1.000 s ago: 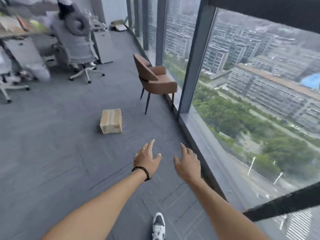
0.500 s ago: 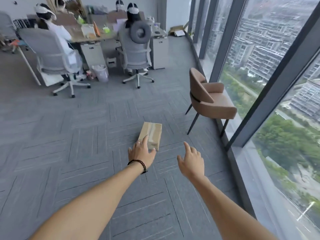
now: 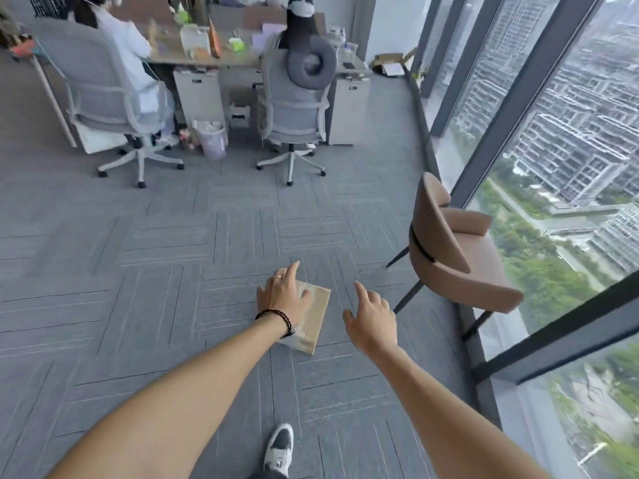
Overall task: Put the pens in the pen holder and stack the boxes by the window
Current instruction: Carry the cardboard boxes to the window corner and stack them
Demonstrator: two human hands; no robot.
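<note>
- Box-stacking step: left hand [image 3: 284, 294] reaches with spread fingers over the cardboard box [image 3: 313, 318] on the floor [image 3: 138, 271].
- Right hand [image 3: 371, 319], open, hovers right of it.
- Next: probably grip both sides.

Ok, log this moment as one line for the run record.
stage: reaching for box | left hand: open, over cardboard box | right hand: open, beside it | box: on carpet
</note>
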